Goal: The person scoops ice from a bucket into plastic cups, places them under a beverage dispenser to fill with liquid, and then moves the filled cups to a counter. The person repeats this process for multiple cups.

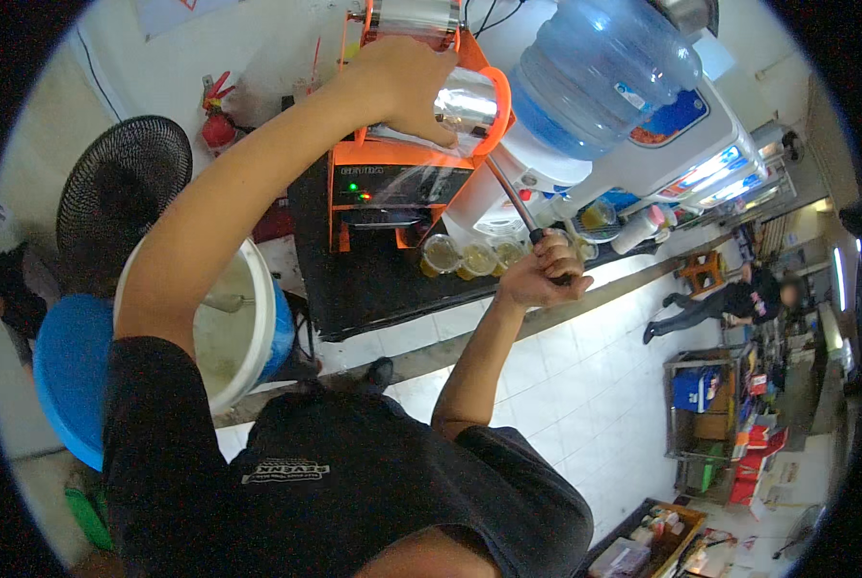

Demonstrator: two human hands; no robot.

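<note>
My left hand [409,90] grips a shiny film roll [471,101] on an orange and black cup sealing machine [402,184]; its fingertips are partly hidden behind the roll. My right hand [546,273] is closed around the dark grip of the machine's metal lever [512,193], which slants down to the right. A second film roller [413,18] sits above the left hand. On the machine's front panel a green and a red light glow. Beside it, several clear plastic cups [478,259] with yellowish contents stand on the black counter [373,296].
A blue water jug [597,79] tops a white dispenser [539,162] close by on the right. Left of me stand an open bucket [261,325] of cloudy liquid holding a ladle [229,302], a black fan [124,180] and a fire extinguisher [218,130]. Another person [734,300] is farther right.
</note>
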